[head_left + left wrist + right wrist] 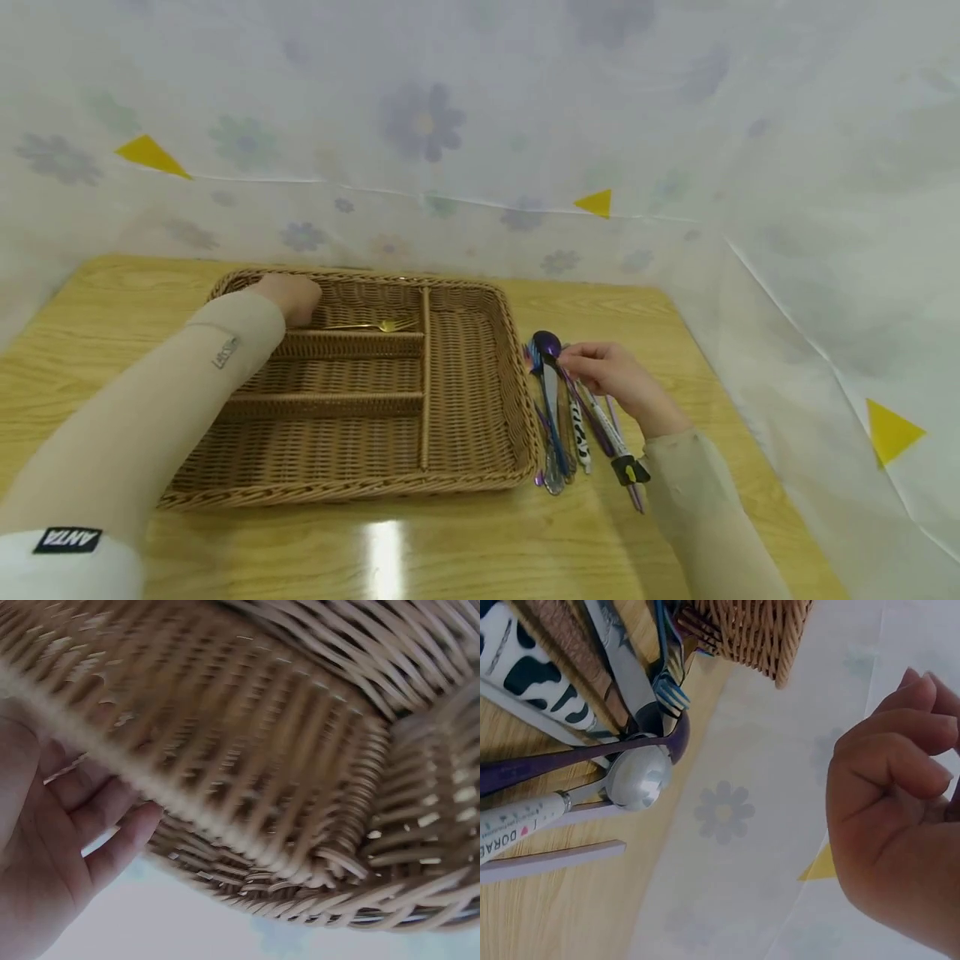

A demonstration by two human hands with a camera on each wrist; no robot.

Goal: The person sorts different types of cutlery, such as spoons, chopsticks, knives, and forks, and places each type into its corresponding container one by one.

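Note:
My left hand [291, 297] reaches into the back left compartment of a wicker basket [465, 483]. In the left wrist view the left hand's fingers [124, 836] are loosely bent at a wicker edge that hides some fingertips. A gold fork [386, 326] lies in that compartment, to the right of this hand. My right hand [611, 379] hovers by cutlery right of the basket, its fingers loosely curled and nothing seen in them. Below it are a purple spoon [547, 761] and, under that, a silver spoon [639, 778] with a white printed handle.
Beside the spoons lie a cow-patterned handle [532, 671], a blue fork [671, 694] and several other pieces of cutlery. Wicker dividers [424, 400] split the basket. Flowered white sheeting [420, 125] rises behind the wooden table [315, 550] and at its right.

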